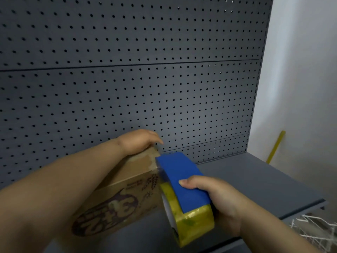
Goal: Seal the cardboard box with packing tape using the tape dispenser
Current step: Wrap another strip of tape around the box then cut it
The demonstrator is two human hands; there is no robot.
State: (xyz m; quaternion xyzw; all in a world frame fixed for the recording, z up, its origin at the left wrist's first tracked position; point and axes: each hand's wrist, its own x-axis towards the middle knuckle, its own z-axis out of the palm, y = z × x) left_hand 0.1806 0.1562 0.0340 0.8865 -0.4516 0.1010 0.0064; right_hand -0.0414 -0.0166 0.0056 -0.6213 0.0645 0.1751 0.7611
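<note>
A brown cardboard box (118,194) with dark printed artwork on its side rests on a grey shelf (246,176). My left hand (138,141) lies flat on the box's far top edge, fingers pointing right. My right hand (215,196) grips a blue tape dispenser (180,172) loaded with a yellowish roll of packing tape (191,221). The dispenser's front end presses against the box's right top corner. Old tape residue shows on the box top near that corner.
A dark grey pegboard panel (127,79) rises directly behind the box. A white wall (300,88) stands to the right, with a yellow stick (276,145) leaning on it. A white wire rack (313,230) sits at the lower right, below the shelf edge.
</note>
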